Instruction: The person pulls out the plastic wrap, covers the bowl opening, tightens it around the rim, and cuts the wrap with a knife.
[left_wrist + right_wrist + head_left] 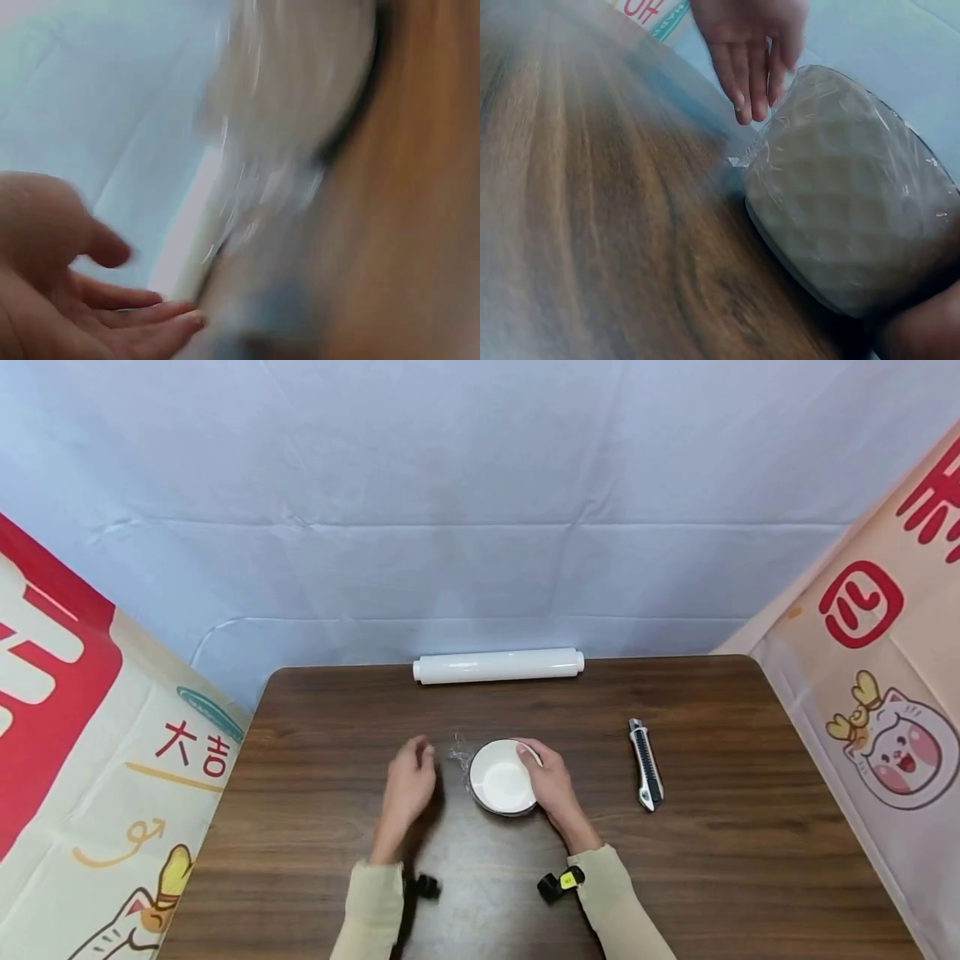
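Observation:
My right hand (551, 782) grips a white bowl (501, 779) by its right side, thumb over the dark rim. Clear cling film (461, 750) clings to the bowl and trails off its left side. Seen from the right wrist, the bowl's outer wall (840, 202) has a quilted diamond pattern under wrinkled film. To the left of the bowl, my left hand (411, 777) holds nothing, its fingers loosely extended. In the left wrist view that hand (67, 292) shows thumb and fingers apart, while the bowl (292, 82) is blurred.
A glossy white roll (498, 666) lies along the table's back edge. Right of the bowl lies a utility knife (646, 766) on the brown wooden table (720, 827). A pale cloth (450, 527) hangs behind, with printed banners (862, 735) at both sides.

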`<state>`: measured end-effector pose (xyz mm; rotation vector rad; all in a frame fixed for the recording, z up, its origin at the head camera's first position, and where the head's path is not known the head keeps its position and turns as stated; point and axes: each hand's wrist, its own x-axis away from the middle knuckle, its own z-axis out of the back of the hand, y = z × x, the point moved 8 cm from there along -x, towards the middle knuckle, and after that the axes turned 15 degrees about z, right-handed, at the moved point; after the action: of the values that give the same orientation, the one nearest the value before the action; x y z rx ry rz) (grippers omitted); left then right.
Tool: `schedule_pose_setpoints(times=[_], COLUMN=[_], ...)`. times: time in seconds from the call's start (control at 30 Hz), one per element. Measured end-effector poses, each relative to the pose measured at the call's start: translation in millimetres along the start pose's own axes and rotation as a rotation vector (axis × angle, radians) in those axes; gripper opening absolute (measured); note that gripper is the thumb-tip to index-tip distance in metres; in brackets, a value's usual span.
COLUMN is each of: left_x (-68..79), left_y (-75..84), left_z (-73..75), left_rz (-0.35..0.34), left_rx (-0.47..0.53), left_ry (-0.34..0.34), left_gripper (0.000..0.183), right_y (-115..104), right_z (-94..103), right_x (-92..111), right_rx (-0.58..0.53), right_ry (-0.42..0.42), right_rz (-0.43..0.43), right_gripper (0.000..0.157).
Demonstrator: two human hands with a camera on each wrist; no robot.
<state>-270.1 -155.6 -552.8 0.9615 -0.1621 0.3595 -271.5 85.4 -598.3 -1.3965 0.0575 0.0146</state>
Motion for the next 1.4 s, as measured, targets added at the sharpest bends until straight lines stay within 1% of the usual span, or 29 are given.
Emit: schedule_pose_setpoints(times=[0.03, 0.07, 0.13, 0.2, 0.27, 0.3, 0.37, 0.47, 0.53, 0.63, 0.77, 0.9, 1.03, 1.2, 1.27, 1.33, 1.4], left_x=[11.9, 23.9, 46.0, 60.0, 65.5, 65.4, 60.7, 48.3, 40.1, 29.7, 17.9, 7.8, 0.8, -5.6, -7.2, -8.6, -9.1], left_y=[-6.3, -11.6, -18.0, -18.0, -15.0, -13.3, -10.2, -6.4, -2.5, 2.0, 6.3, 10.0, 12.9, 16.2, 16.3, 15.9, 16.2], left_z=[-7.3, -17.5, -40.5, -61.6, -76.1, -80.6, -85.4, -87.4, -88.1, -89.8, -90.8, -91.8, -93.5, -95.6, -95.6, -95.6, -95.5], left_rz=[0.043, 0.075, 0.118, 0.114, 0.098, 0.092, 0.081, 0.076, 0.058, 0.028, -0.014, -0.038, -0.04, -0.035, -0.027, -0.018, -0.023], left_rx=[0.101, 0.208, 0.431, 0.62, 0.762, 0.808, 0.855, 0.867, 0.854, 0.803, 0.723, 0.692, 0.667, 0.592, 0.565, 0.554, 0.545], left_ry=[-0.041, -0.101, -0.243, -0.373, -0.46, -0.481, -0.492, -0.478, -0.48, -0.486, -0.469, -0.467, -0.473, -0.463, -0.448, -0.435, -0.423], left_gripper=[0.049, 0.054, 0.062, 0.068, 0.072, 0.073, 0.076, 0.079, 0.081, 0.082, 0.082, 0.08, 0.075, 0.07, 0.069, 0.068, 0.067], right_y=[1, 1, 1, 0, 1, 1, 1, 2, 2, 2, 1, -1, -2, 0, 0, -1, -3], right_z=[0.4, 0.8, 2.0, 2.8, 2.4, 1.9, 0.6, -0.6, -0.7, -0.9, -1.3, -0.6, -0.5, -2.2, -4.1, -5.8, -6.9], right_x=[1, 1, 1, 1, 0, -1, 0, 0, 1, 1, 1, 0, 0, 1, 1, 0, -2], right_rx=[-0.002, -0.002, 0.007, 0.019, 0.016, 0.017, 0.016, 0.015, 0.015, 0.016, 0.023, 0.034, 0.065, 0.07, 0.033, -0.017, -0.07], right_ry=[0.005, 0.01, 0.019, 0.026, 0.031, 0.031, 0.029, 0.027, 0.027, 0.027, 0.035, 0.051, 0.045, 0.009, -0.01, -0.027, -0.042], right_rz=[-0.002, -0.003, -0.003, 0.005, 0.005, 0.008, 0.011, 0.008, 0.009, 0.007, 0.013, 0.018, 0.023, 0.015, 0.026, 0.055, 0.09], right_gripper=[0.032, 0.032, 0.033, 0.033, 0.034, 0.034, 0.034, 0.033, 0.033, 0.033, 0.034, 0.033, 0.033, 0.035, 0.039, 0.041, 0.042])
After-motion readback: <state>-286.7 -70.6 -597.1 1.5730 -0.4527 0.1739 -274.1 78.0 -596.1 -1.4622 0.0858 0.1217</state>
